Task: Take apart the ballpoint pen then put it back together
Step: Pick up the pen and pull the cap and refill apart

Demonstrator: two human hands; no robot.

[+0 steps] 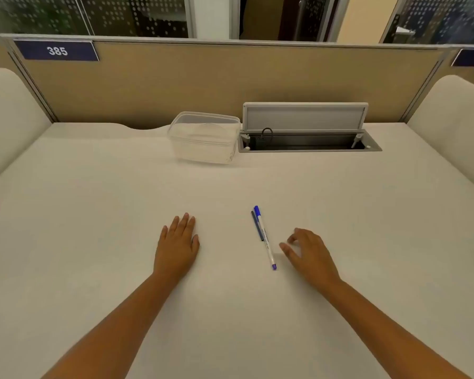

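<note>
One ballpoint pen (pixel 265 237) lies lengthwise, blue cap pointing away.

A white ballpoint pen (pixel 265 237) with a blue cap and a blue end plug is seen lying on the pale desk (pixel 93 201), and a thin dark part, maybe only its shadow, is seen just beside the cap end. The left hand (pixel 177 246) is laid flat on the desk, palm down and well apart from the pen, while the right hand (pixel 308 253) is held near the pen with the fingers curled loosely and nothing is gripped. Further back, a clear plastic container (pixel 204 136) is placed next to an opened cable hatch (pixel 307 127) below a partition with the number plate 385 (pixel 56 50).
</note>
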